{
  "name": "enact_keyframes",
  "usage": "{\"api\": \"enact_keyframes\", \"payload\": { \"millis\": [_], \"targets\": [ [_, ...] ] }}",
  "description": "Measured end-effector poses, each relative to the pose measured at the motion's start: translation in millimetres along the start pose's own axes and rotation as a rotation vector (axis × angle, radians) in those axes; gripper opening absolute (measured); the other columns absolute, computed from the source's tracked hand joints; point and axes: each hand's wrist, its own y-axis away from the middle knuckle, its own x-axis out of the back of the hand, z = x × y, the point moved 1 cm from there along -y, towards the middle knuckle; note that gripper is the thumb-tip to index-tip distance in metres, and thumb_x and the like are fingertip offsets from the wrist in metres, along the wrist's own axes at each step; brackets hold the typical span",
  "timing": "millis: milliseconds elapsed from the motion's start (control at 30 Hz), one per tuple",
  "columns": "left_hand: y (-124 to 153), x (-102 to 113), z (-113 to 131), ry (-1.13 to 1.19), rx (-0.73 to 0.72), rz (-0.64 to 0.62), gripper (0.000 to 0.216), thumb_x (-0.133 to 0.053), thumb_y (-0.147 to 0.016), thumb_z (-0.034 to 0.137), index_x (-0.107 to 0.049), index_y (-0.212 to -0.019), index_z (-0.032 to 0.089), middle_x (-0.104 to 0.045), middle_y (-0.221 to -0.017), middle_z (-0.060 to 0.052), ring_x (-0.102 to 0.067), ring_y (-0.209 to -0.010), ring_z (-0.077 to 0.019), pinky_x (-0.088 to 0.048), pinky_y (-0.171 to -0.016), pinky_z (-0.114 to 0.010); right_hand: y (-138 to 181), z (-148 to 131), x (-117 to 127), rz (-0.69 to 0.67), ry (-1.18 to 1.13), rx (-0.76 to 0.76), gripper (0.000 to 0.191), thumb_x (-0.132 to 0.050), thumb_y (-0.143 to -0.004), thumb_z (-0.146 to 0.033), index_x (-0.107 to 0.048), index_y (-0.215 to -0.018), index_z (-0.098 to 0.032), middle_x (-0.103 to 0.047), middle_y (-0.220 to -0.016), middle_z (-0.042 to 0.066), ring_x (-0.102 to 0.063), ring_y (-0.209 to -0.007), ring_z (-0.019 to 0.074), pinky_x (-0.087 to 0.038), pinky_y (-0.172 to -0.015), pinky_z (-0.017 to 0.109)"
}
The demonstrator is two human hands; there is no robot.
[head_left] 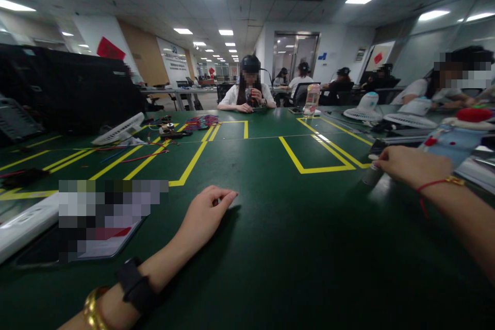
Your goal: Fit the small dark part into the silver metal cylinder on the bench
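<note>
My left hand [204,216] rests on the dark green table [270,247], fingers curled together in a loose pinch with nothing visible in them. A black wristband and a gold bangle sit on that forearm. My right hand [410,165] reaches to the right side of the table and closes on a small grey cylinder [372,174] standing on the surface. A red string bracelet circles that wrist.
Yellow tape marks rectangles [317,152] on the table. A white fan grille [119,129], wires and small parts [170,131] lie at the left. A phone [96,240] lies near my left arm. A bottle [311,99] and white fans [365,108] stand further back. Several people sit opposite.
</note>
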Motion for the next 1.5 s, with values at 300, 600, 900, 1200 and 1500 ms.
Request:
{"api": "enact_keyframes", "payload": {
  "millis": [300,600,900,1200,1500],
  "targets": [
    [0,0,0,-0.001,0.002,-0.009,0.036,-0.046,-0.084,0.048,-0.071,-0.091,0.022,-0.061,-0.084,-0.003,-0.055,-0.077,-0.0198,-0.039,-0.068,-0.03,1,-5,2,-0.169,-0.053,0.096,0.041,-0.066,-0.064,-0.047,-0.065,-0.09,-0.015,-0.064,-0.093,0.017,-0.058,-0.083,0.0282,-0.037,-0.065,0.037],
    [1,0,0,-0.023,0.004,-0.016,0.036,-0.046,-0.084,0.048,-0.071,-0.093,0.023,-0.062,-0.085,-0.004,-0.056,-0.078,-0.0201,-0.04,-0.069,-0.031,74,-99,22,-0.048,-0.469,0.524,0.039,-0.045,-0.085,-0.042,-0.06,-0.113,-0.02,-0.063,-0.106,0.007,-0.058,-0.09,0.0157,-0.045,-0.079,0.028],
    [1,-2,3,-0.02,-0.043,-0.004,0.033,-0.046,-0.086,0.045,-0.07,-0.094,0.023,-0.061,-0.084,-0.003,-0.056,-0.077,-0.0194,-0.042,-0.07,-0.032,177,-168,20,-0.217,-0.98,1.0,0.042,-0.048,-0.084,-0.019,-0.05,-0.125,-0.027,-0.055,-0.118,0.003,-0.053,-0.104,0.0111,-0.043,-0.093,0.027],
    [29,-9,52,0.03,-0.413,-0.102,0.028,-0.053,-0.086,0.027,-0.057,-0.114,0.03,-0.059,-0.108,-0.003,-0.052,-0.101,-0.02,-0.04,-0.09,-0.038,174,-165,-10,-0.34,-1.142,0.817,0.071,-0.067,-0.072,-0.026,-0.029,-0.131,-0.024,-0.056,-0.117,0.005,-0.054,-0.107,0.014,-0.041,-0.097,0.034],
    [21,-12,65,0.219,-0.181,-0.076,0.023,-0.052,-0.084,0.039,-0.07,-0.082,0.024,-0.063,-0.09,-0.004,-0.057,-0.086,-0.0193,-0.045,-0.077,-0.032,175,-167,-3,-0.341,-1.151,0.82,0.058,-0.063,-0.074,-0.021,-0.037,-0.125,-0.023,-0.06,-0.11,0.004,-0.057,-0.1,0.0147,-0.044,-0.089,0.033]
  ]
}}
